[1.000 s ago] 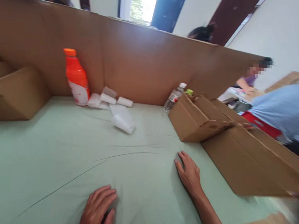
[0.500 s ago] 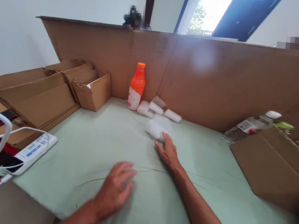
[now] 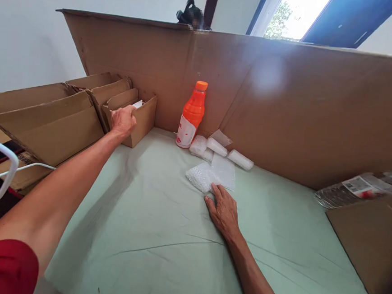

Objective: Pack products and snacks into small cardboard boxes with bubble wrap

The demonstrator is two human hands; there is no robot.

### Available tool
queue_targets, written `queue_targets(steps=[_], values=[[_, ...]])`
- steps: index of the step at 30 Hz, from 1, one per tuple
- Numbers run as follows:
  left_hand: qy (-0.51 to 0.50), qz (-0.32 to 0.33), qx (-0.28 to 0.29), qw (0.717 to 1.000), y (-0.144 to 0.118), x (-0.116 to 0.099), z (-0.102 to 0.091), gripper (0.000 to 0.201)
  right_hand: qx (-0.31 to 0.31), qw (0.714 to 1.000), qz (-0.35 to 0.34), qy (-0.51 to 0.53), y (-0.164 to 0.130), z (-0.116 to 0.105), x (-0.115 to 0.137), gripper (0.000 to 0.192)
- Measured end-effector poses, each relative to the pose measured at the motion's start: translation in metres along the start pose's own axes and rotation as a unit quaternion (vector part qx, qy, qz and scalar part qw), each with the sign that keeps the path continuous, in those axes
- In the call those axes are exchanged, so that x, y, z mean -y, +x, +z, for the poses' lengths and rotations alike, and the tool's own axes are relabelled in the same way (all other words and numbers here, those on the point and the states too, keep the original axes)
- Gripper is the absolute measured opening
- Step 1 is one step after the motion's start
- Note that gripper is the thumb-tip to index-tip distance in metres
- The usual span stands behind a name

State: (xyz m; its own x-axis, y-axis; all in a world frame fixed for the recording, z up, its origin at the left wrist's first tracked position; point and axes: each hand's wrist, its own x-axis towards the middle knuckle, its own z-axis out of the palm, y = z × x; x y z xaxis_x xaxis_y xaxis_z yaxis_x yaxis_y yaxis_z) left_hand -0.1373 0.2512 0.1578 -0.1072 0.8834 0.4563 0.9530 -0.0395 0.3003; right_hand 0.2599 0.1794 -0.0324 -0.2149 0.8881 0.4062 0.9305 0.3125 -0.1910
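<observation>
My left hand (image 3: 124, 120) reaches over the near rim of a small cardboard box (image 3: 144, 121) on the left. Its fingers dip inside, so their grip is hidden. White items (image 3: 138, 104) show beside it in the box. My right hand (image 3: 223, 209) rests on the green cloth (image 3: 163, 217), fingers stretched out. Its fingertips touch the near edge of a piece of bubble wrap (image 3: 201, 176). Behind that lie a flat clear sheet (image 3: 224, 171) and several rolled white pieces (image 3: 240, 159). An orange bottle (image 3: 192, 115) with a white label stands upright next to them.
A tall cardboard wall (image 3: 287, 109) closes off the back. Larger open cardboard boxes (image 3: 48, 126) stand at left, near a white curved tube (image 3: 9, 173). On the right, a clear plastic bottle (image 3: 358, 189) lies behind another cardboard box (image 3: 368, 237).
My left hand has moved from the near middle of the cloth up and left into the small box. My right hand stays by the bubble wrap. The view has turned left.
</observation>
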Motion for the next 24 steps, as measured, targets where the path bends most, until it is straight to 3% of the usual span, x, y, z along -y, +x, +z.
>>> queue_targets(steps=[4,7,9,12,15,17,19,21,22,24], values=[[0.004,-0.050,-0.021,0.999,-0.037,0.000,-0.011,0.034,-0.015,1.000,0.006,0.021,0.000,0.003,-0.001,0.047],[-0.014,-0.026,-0.043,0.999,-0.105,-0.005,-0.035,0.024,-0.030,0.999,0.018,0.039,0.000,0.003,-0.001,0.046],[-0.077,0.030,-0.085,0.993,-0.160,-0.010,-0.055,0.020,-0.032,0.997,0.034,0.055,0.000,0.001,0.001,0.046],[-0.138,0.102,-0.100,0.980,-0.236,-0.024,-0.084,0.013,-0.030,0.996,0.049,0.074,0.002,-0.004,0.006,0.044],[-0.160,0.136,-0.102,0.972,-0.284,-0.040,-0.105,0.015,-0.035,0.994,0.055,0.088,0.003,-0.009,0.009,0.042],[-0.167,0.119,-0.134,0.970,-0.304,-0.045,-0.110,0.025,-0.047,0.991,0.070,0.100,0.003,-0.017,0.010,0.038],[-0.184,0.061,-0.212,0.958,-0.320,-0.044,-0.106,0.046,-0.066,0.988,0.088,0.110,0.000,-0.036,0.014,0.035],[-0.225,-0.016,-0.264,0.938,-0.333,-0.037,-0.092,0.069,-0.096,0.982,0.087,0.136,-0.005,-0.069,0.027,0.034],[-0.253,-0.053,-0.261,0.930,-0.340,-0.032,-0.082,0.078,-0.110,0.978,0.074,0.158,-0.009,-0.091,0.038,0.034],[-0.306,-0.126,-0.199,0.922,-0.350,-0.023,-0.058,0.090,-0.133,0.963,0.015,0.233,-0.014,-0.140,0.069,0.034]])
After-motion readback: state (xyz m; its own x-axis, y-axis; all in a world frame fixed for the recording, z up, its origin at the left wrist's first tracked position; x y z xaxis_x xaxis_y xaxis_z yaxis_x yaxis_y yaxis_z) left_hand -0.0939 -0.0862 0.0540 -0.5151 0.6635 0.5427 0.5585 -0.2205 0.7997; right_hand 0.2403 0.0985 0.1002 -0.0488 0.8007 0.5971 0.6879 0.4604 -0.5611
